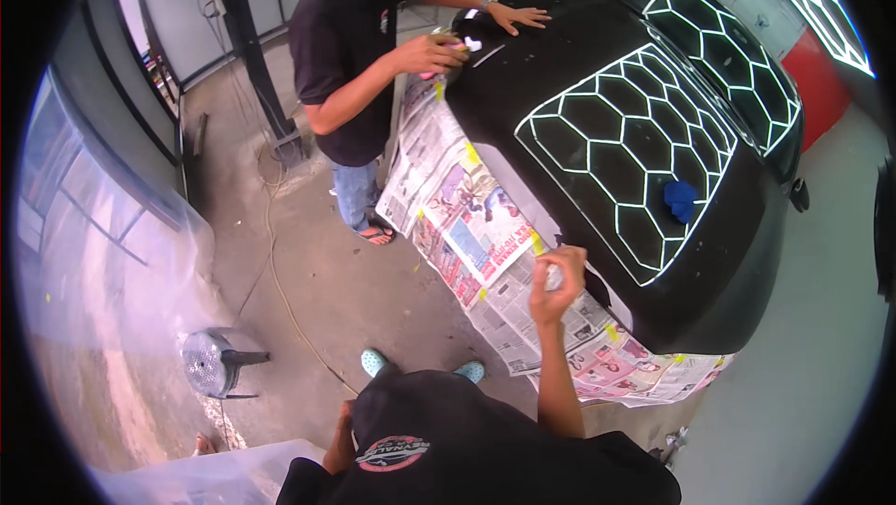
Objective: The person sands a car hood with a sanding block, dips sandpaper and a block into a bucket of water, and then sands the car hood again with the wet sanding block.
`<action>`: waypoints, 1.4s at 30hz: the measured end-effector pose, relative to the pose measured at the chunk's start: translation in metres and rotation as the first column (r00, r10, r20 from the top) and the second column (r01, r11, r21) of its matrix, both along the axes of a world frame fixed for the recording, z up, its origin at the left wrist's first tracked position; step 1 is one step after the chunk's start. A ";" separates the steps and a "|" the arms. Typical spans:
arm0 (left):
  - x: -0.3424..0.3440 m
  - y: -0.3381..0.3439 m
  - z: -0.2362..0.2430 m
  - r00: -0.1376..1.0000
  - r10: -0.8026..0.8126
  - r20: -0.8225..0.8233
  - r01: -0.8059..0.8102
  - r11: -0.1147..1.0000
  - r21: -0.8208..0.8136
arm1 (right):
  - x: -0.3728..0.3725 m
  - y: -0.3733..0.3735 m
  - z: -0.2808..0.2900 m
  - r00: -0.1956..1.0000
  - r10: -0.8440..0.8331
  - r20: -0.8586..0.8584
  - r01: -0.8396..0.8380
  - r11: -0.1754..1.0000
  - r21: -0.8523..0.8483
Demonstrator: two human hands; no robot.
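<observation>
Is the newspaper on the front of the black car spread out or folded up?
Spread out. The newspaper sheets hang open and flat across the front of the black car, fixed with small pieces of yellow tape.

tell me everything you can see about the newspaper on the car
The newspaper is a band of overlapping printed sheets, colour pages and grey text, hanging down the edge of the black car hood, held on with small yellow tape tabs. The raised right hand is just above its top edge; contact is unclear.

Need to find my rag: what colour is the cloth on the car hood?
Blue cloth, clearest in the head view.
</observation>
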State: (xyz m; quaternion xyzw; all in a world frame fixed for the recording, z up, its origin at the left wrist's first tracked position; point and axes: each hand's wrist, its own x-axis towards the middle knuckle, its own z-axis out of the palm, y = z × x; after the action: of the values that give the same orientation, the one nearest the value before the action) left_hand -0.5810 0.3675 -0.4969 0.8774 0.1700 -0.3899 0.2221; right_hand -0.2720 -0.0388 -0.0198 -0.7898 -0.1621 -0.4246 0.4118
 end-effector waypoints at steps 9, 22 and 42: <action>0.070 0.062 0.084 0.531 0.846 -0.050 -0.798 0.479 -0.366 | -0.053 0.265 -0.066 0.263 0.670 -0.695 -0.940 0.341 -0.026; -0.131 0.010 0.106 -0.559 0.828 -0.046 -0.797 -0.552 -0.246 | 0.023 0.374 -0.143 0.200 0.029 -0.979 -0.903 -0.382 -0.196; -0.054 -0.077 0.059 -0.682 0.709 -0.180 -0.626 -0.694 -0.356 | -0.104 0.673 -0.126 -0.200 0.372 -0.907 -0.527 -0.821 -0.221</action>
State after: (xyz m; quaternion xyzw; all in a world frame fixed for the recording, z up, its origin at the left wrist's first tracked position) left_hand -0.6351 0.2900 -0.4378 0.1865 0.7690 0.1493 0.5930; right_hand -0.3755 0.6338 -0.1458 -0.3655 -0.8666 0.3395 0.0152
